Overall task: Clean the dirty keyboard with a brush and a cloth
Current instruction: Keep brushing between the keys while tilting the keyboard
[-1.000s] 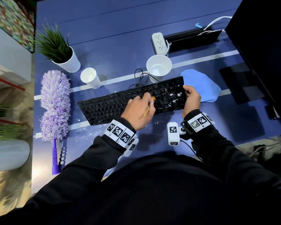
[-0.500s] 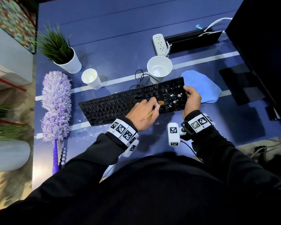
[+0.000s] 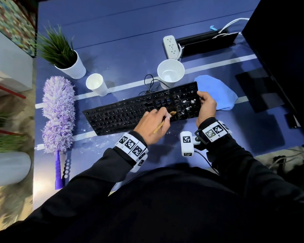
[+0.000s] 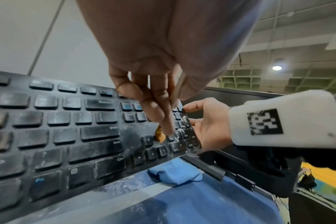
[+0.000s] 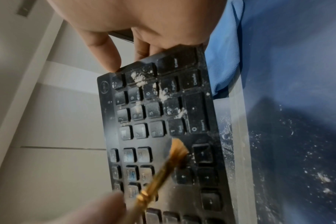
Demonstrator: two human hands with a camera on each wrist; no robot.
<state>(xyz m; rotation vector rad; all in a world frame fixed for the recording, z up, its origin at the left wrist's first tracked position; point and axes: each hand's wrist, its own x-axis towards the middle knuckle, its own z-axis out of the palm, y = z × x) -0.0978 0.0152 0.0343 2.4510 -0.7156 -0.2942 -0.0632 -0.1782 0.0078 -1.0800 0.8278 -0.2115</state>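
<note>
With the keyboard (image 3: 142,111) tilted at desk centre, the right hand (image 3: 206,104) clamps its 3 o'clock end and the left hand (image 3: 152,126) pinches the brush (image 3: 164,121), whose flicking bristles could scatter crumbs onto the cloth (image 3: 218,92) at 2 o'clock.

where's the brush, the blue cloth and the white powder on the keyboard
brush (image 5: 179,150): right wrist view, on the splayed orange bristles.
blue cloth (image 3: 219,95): head view, on its bare middle, right of the keyboard.
white powder (image 3: 187,101): head view, on the clumps over the number pad.
</note>
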